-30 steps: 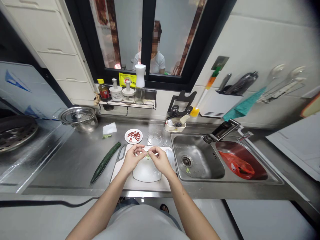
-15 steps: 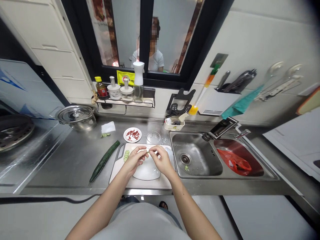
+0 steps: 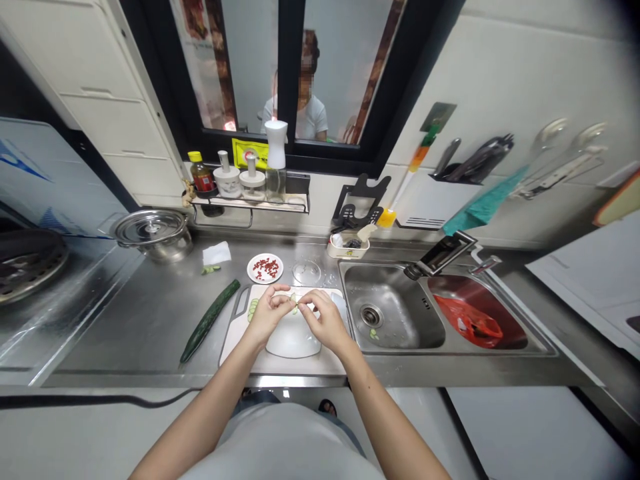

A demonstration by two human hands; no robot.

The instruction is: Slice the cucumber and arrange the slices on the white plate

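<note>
Between the fingertips of both hands is a small, thin pale-green cucumber slice [image 3: 294, 300], partly covered by the fingers. My left hand [image 3: 273, 312] pinches it from the left, with the other fingers loosely curled. From the right, my right hand [image 3: 321, 319] pinches the same slice. Below the hands a white plate [image 3: 294, 343] rests on the cutting board [image 3: 239, 350]; its far part is hidden by the hands. Several cucumber slices [image 3: 253, 309] lie at the board's left side. A whole cucumber [image 3: 210, 321] lies on the counter left of the board.
Behind the board stands a small dish of red pieces [image 3: 265, 269] beside a clear round lid [image 3: 307, 272]. A double sink [image 3: 395, 313] with a faucet [image 3: 443, 257] is on the right. A lidded pot [image 3: 154, 235] stands at the back left. Someone shows in the window [image 3: 313, 117].
Both hands remain above the plate, fingertips together. The cucumber slice has turned and shows more of its pale face above the fingertips. The left fingers have lifted slightly.
</note>
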